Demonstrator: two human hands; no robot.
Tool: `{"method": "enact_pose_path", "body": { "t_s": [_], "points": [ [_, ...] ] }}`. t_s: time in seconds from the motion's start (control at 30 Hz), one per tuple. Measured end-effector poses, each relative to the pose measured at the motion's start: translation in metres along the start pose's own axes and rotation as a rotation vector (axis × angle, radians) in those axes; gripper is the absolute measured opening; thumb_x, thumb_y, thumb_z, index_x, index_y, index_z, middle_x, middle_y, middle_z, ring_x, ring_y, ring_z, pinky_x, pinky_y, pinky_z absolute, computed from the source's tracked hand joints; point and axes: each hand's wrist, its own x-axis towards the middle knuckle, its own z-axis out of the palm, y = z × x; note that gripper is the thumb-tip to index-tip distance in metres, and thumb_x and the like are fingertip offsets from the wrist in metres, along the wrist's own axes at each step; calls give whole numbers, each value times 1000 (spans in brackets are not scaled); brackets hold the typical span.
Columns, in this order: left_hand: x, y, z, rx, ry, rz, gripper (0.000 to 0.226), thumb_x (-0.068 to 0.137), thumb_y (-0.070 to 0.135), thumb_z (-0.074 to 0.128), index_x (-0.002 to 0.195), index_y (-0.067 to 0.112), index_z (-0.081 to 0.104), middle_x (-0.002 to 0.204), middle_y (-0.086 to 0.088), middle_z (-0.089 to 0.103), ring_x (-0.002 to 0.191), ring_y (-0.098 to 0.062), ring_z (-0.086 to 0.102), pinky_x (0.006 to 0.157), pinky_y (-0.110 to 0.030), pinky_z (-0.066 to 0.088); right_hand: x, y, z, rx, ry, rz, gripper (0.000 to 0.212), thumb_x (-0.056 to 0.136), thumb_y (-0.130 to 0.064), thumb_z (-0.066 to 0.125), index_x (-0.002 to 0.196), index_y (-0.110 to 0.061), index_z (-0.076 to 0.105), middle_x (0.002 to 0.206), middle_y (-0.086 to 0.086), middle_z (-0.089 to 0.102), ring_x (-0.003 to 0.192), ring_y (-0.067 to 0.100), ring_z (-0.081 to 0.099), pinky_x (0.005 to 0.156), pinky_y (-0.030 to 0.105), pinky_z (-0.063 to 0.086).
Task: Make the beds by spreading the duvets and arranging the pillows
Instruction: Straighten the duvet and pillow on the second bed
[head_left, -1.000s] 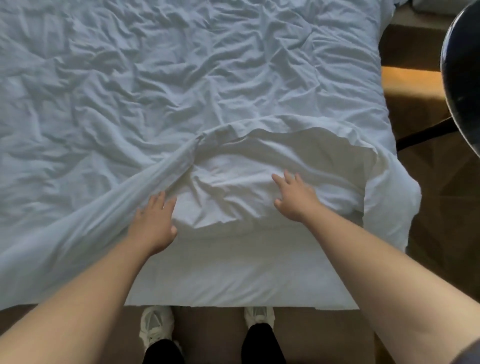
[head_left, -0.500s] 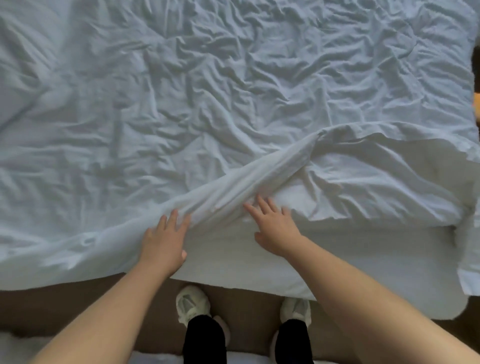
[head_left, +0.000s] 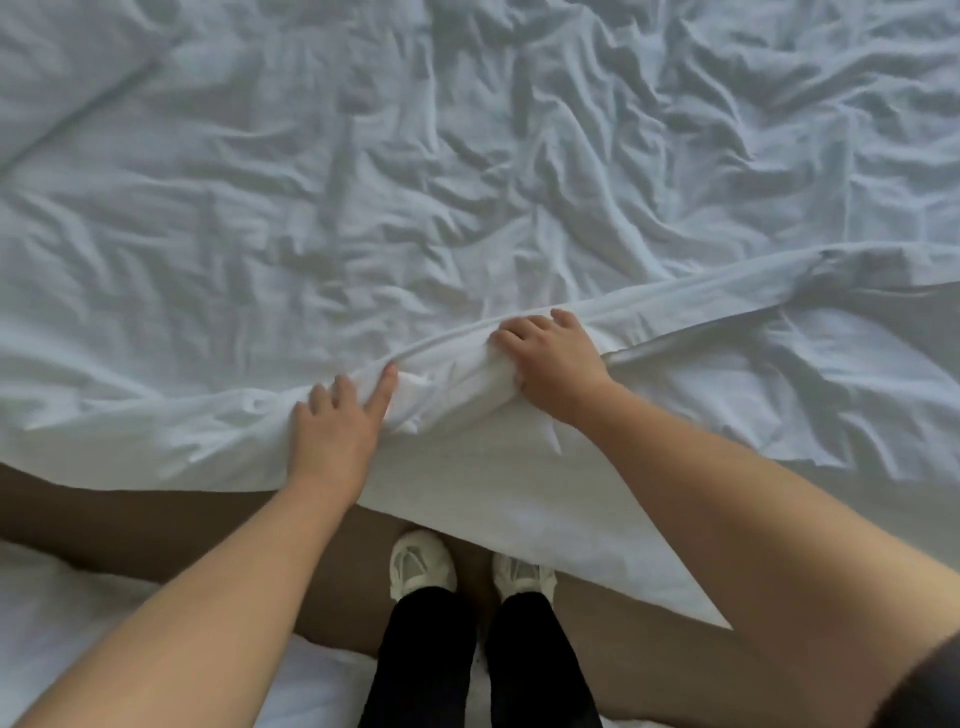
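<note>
A white, heavily wrinkled duvet (head_left: 467, 182) covers the bed and fills the upper view. Its near edge is folded back into a long ridge (head_left: 727, 291) that runs from the lower left up to the right. Below the ridge, on the right, the duvet's turned-back part (head_left: 805, 395) lies flat. My left hand (head_left: 337, 436) rests on the ridge, index finger straight, with cloth bunched by its thumb side. My right hand (head_left: 550, 364) curls its fingers over the ridge and grips it. No pillow is in view.
A strip of brown floor (head_left: 156, 519) runs between this bed and more white bedding (head_left: 78, 639) at the bottom left. My feet in white shoes (head_left: 421, 566) and black trousers stand close to the bed's hanging side (head_left: 519, 509).
The view has shifted left along the bed; the chair and the bed's corner are gone. Both hands moved from the flat cloth up onto the folded ridge, and my right hand closed on it.
</note>
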Motion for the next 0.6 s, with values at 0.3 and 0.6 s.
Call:
{"method": "enact_pose_path", "body": {
  "t_s": [0.3, 0.6],
  "points": [
    [30, -101, -86, -340, 58, 155, 49, 90, 13, 43, 137, 22, 32, 107, -8, 63, 91, -32, 61, 67, -33, 40, 38, -19, -84, 146, 86, 248, 25, 76, -6, 49, 96, -16, 60, 91, 3, 65, 85, 32, 60, 76, 33, 28],
    [128, -161, -133, -152, 299, 258, 53, 93, 21, 53, 140, 17, 29, 128, -10, 44, 110, -28, 48, 80, -38, 39, 123, -65, -107, 166, 101, 530, 61, 85, -22, 56, 143, -22, 38, 146, 7, 41, 135, 29, 35, 112, 49, 22]
  ]
}}
